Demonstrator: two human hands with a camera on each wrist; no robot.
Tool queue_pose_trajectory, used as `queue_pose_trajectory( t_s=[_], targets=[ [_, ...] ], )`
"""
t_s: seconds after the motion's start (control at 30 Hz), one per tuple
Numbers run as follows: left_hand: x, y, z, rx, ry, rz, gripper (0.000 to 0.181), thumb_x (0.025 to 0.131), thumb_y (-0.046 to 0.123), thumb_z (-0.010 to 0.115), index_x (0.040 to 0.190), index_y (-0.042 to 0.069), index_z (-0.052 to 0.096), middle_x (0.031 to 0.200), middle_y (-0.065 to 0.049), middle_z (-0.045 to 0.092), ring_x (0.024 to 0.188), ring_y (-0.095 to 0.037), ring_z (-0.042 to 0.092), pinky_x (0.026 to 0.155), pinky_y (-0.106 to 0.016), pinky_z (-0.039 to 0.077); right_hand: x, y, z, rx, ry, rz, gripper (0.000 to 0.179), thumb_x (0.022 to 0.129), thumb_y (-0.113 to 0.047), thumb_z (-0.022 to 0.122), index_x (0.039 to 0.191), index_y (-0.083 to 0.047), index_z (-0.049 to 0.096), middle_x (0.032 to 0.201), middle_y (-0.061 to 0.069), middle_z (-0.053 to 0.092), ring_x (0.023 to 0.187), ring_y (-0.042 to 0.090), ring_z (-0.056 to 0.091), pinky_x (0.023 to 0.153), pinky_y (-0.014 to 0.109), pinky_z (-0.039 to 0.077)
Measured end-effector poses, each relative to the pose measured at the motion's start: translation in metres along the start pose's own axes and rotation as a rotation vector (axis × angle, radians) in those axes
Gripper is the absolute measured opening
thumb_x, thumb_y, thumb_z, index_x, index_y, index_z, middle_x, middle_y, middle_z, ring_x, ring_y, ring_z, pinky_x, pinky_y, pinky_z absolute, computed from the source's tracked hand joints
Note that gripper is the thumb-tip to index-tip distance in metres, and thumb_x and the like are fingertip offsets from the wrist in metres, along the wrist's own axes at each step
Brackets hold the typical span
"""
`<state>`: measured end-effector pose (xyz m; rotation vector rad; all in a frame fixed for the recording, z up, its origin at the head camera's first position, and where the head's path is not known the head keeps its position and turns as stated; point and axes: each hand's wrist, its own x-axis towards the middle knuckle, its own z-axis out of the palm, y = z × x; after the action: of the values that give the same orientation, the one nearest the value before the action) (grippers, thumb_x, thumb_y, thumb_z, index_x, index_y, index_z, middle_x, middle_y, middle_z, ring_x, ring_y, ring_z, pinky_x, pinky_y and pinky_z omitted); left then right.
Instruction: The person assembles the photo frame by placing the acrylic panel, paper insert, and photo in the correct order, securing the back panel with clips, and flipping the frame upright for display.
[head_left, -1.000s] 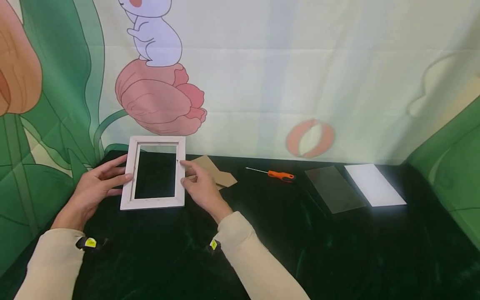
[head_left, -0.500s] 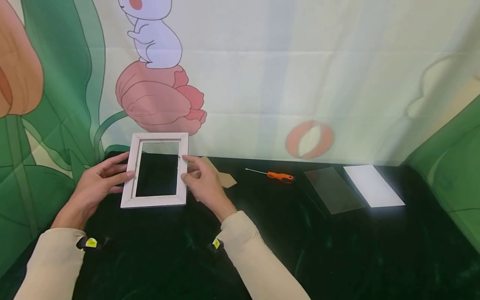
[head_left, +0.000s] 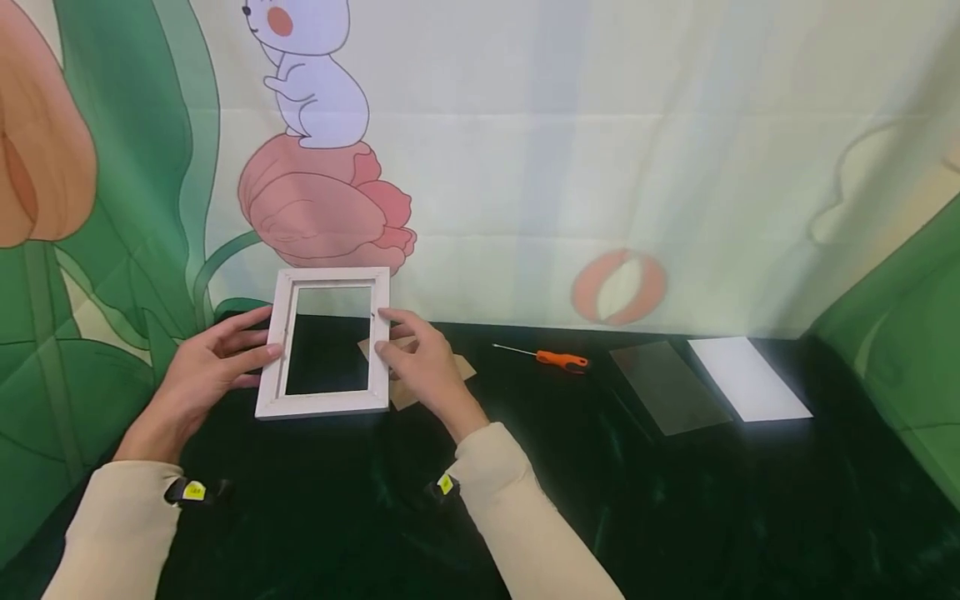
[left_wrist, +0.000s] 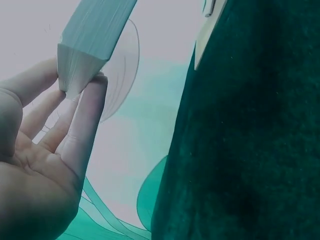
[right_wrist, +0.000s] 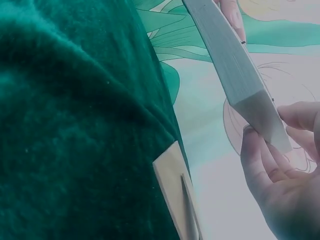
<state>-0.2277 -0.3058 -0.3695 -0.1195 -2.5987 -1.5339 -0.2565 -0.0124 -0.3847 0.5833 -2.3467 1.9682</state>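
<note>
Currently held frame (head_left: 322, 403): white, up over the worktop (head_left: 360, 517), towards its far left corner.
Left hand (head_left: 210, 367): pinches the frame's left side.
Right hand (head_left: 431, 367): pinches the right side.
Cardboard (head_left: 405, 395): partly hidden behind frame and right hand.
Screwdriver (head_left: 558, 359): near far edge, middle.
Clear sheet (head_left: 670, 388): far right, just beside white sheet (head_left: 750, 379).
</note>
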Motion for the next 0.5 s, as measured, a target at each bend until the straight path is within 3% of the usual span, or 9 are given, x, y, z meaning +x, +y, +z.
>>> queue_pose_trajectory(
  t_s=[0.17,0.5],
  targets=[
    [-0.002,0.004,0.003,0.005,0.016,0.001,0.074,0.102,0.035,0.073,0.165,0.015,0.040,0.144,-0.021,0.059,0.098,0.002,0.067,0.080,-0.025,0.061,0.001,-0.001,-0.002,0.007,0.009,0.012,0.046,0.105,-0.014,0.069,0.150,-0.020,0.060,0.126,0.009,0.062,0.092,0.022,0.068,0.083,0.040,0.064],
    [-0.003,0.015,0.006,-0.010,0.037,0.042,0.073,0.102,0.036,0.074,0.164,0.013,0.042,0.143,-0.024,0.059,0.099,0.000,0.067,0.079,-0.025,0.061,0.001,-0.013,-0.013,-0.029,0.004,0.010,0.047,0.104,-0.017,0.069,0.150,-0.022,0.060,0.126,0.009,0.063,0.094,0.023,0.068,0.078,0.038,0.065]
  ],
)
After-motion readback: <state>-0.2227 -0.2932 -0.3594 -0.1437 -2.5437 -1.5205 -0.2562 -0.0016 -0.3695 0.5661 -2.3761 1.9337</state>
